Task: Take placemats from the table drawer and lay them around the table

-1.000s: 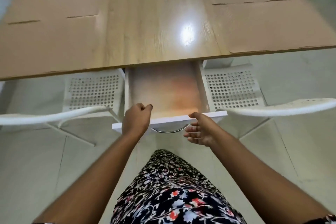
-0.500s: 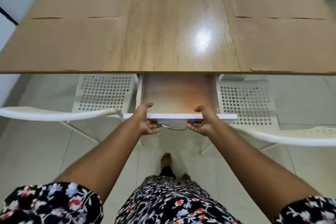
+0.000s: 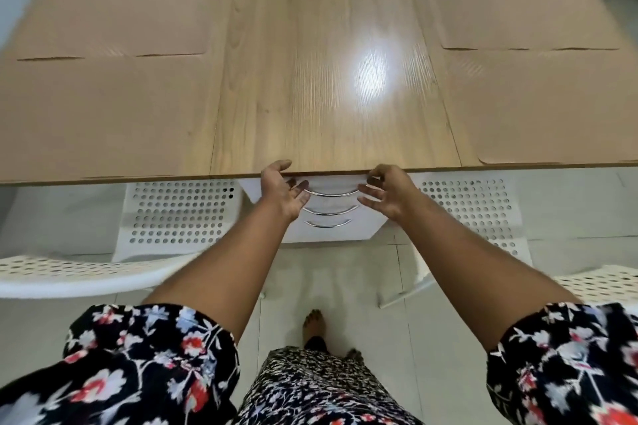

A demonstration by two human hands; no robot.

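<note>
**Drawer flush under table edge, both hands at its front**

While both arms reach forward, the left hand (image 3: 283,190) sits at the left end of the top drawer (image 3: 333,187), thumb raised against the table's near edge, fingers spread and relaxed, tips at the left end of the curved chrome handle (image 3: 331,193). Nothing is gripped. The right hand (image 3: 388,192) mirrors it at the drawer's right end, fingers loosely extended toward the handle, index bent near the table edge; it holds nothing either. Whether fingertips actually touch the drawer front cannot be told.

The drawer front lies closed beneath the wooden table (image 3: 321,79), between the two hands. Two more handled drawer fronts stack below it.

Four tan placemats are on the tabletop, well apart from the hands: near-left placemat (image 3: 103,114), far-left placemat (image 3: 121,17), far-right placemat (image 3: 511,10), near-right placemat (image 3: 552,107). On each side the far mat's near edge overlaps the near mat.

White perforated chairs: one (image 3: 176,214) tucked under left, one (image 3: 466,210) under right.
</note>
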